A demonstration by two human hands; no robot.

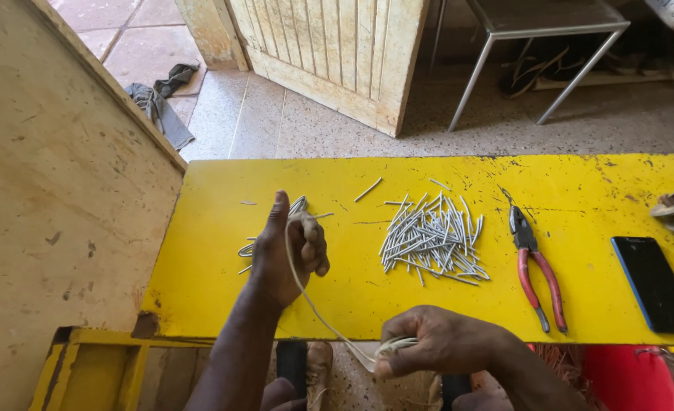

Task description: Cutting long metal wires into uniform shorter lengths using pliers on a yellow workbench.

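Because the pale strip (306, 293) runs taut between both hands over the near edge of the yellow bench (215, 289), a hard tug could, I judge, slip it from a grip or snap it. The left hand (287, 251) is raised, thumb up, fingers curled shut on the strip's upper end. The right hand (436, 342) sits low at the bench edge, fingers pinched closed on the lower end, with the pile of cut pieces (432, 240) and pliers (535, 266) lying beyond.

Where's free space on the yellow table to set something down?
Bare patches on the yellow table: the far left corner beyond the left hand, and the near edge between wire pile and pliers. Crowded: the middle, and right toward phone.
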